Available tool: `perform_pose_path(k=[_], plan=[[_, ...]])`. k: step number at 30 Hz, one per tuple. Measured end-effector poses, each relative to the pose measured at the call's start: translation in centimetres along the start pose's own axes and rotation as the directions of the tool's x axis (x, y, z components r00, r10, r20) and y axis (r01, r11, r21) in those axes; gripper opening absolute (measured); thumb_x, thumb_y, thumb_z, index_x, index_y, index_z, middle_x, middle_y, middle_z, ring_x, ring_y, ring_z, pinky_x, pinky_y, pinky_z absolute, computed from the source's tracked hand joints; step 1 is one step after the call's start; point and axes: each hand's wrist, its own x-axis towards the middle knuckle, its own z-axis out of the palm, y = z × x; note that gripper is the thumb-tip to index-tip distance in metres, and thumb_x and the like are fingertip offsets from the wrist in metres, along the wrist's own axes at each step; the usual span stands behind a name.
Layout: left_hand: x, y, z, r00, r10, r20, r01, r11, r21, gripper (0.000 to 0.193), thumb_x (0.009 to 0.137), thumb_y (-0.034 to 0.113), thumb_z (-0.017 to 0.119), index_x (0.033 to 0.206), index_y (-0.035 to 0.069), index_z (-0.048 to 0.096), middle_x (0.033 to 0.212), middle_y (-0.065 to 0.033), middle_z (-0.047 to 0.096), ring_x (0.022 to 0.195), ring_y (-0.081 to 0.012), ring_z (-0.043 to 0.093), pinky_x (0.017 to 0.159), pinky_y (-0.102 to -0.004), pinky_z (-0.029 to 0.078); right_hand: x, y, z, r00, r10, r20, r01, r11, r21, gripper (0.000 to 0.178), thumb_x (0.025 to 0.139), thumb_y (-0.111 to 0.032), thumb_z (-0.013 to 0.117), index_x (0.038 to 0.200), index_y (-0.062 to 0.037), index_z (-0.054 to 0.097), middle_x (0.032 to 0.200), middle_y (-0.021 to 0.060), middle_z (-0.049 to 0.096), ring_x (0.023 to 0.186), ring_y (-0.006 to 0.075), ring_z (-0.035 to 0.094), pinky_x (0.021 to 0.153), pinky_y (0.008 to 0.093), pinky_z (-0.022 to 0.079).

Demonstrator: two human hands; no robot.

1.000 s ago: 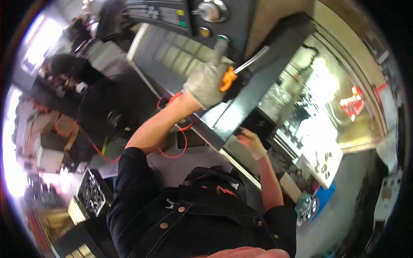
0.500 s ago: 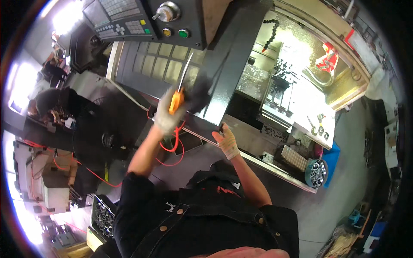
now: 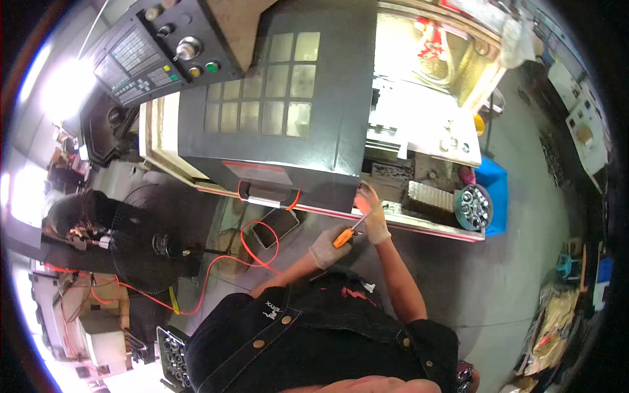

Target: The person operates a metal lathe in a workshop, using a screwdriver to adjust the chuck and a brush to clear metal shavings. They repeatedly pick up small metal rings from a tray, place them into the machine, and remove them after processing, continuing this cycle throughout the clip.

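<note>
My gloved left hand (image 3: 327,249) is closed round the orange handle of an air blow gun (image 3: 343,238), low in front of my body. Its thin metal nozzle slants up to the right, its tip beside my right hand. A red air hose (image 3: 252,262) comes in from the left toward my left wrist. My gloved right hand (image 3: 372,215) is held up by the lower right corner of the machine's dark sliding door (image 3: 327,154). Its fingers look curled in; whatever they hold is hidden.
A control panel (image 3: 144,62) hangs at the upper left. Right of the door the lit machine opening has a white surface (image 3: 439,134) with small metal parts. A round tub (image 3: 473,207) of metal rings stands by a blue bin (image 3: 495,193). A black fan (image 3: 141,229) is at left.
My left hand has brought the blow gun down and right, from before the door to beside my right hand. The door now covers more of the left of the opening. My view has shifted.
</note>
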Motion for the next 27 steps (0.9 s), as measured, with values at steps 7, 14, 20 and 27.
perform_pose_path(k=[7, 14, 20, 27], plan=[[-2.5, -2.9, 9.9, 0.932, -0.135, 0.336, 0.087, 0.984, 0.154, 0.036, 0.077, 0.020, 0.064, 0.109, 0.005, 0.057, 0.090, -0.0104, 0.064, 0.082, -0.0195, 0.061, 0.076, -0.0346, 0.049, -16.0, -4.6, -8.5, 0.948, 0.267, -0.173, -0.071, 0.707, 0.704, 0.039, 0.096, -0.038, 0.047, 0.113, -0.0053, 0.059, 0.087, 0.0052, 0.064, 0.078, 0.0194, 0.059, 0.079, 0.0370, 0.048], [-2.4, -5.2, 18.0, 0.764, -0.144, 0.629, -0.067, 0.952, 0.298, 0.046, 0.080, 0.035, 0.065, 0.115, 0.006, 0.058, 0.103, -0.0151, 0.066, 0.098, -0.0290, 0.064, 0.086, -0.0369, 0.048, -26.1, -5.6, -12.6, 0.949, -0.120, -0.290, 0.312, 0.259, 0.914, 0.035, 0.096, -0.029, 0.046, 0.113, -0.0026, 0.061, 0.056, -0.0048, 0.043, 0.047, 0.0085, 0.037, 0.051, 0.0289, 0.036], [-1.2, -3.9, 21.7, 0.502, -0.044, 0.864, -0.255, 0.947, 0.196, 0.051, 0.079, 0.040, 0.068, 0.117, 0.008, 0.058, 0.105, -0.0154, 0.065, 0.099, -0.0271, 0.063, 0.088, -0.0373, 0.047, -32.7, -7.5, -12.1, 0.737, -0.305, -0.603, 0.671, 0.224, 0.707, 0.027, 0.095, -0.023, 0.044, 0.103, -0.0025, 0.060, 0.056, -0.0067, 0.037, 0.046, 0.0071, 0.032, 0.047, 0.0268, 0.029], [-1.0, -1.8, 22.8, 0.329, -0.091, 0.940, -0.434, 0.869, 0.236, 0.049, 0.080, 0.036, 0.070, 0.116, 0.005, 0.059, 0.107, -0.0187, 0.066, 0.100, -0.0298, 0.064, 0.086, -0.0410, 0.048, -36.2, -5.0, -7.0, 0.293, -0.168, -0.941, 0.954, 0.123, 0.275, 0.019, 0.095, -0.024, 0.053, 0.090, -0.0059, 0.056, 0.077, 0.0025, 0.057, 0.071, 0.0162, 0.052, 0.068, 0.0302, 0.045]])
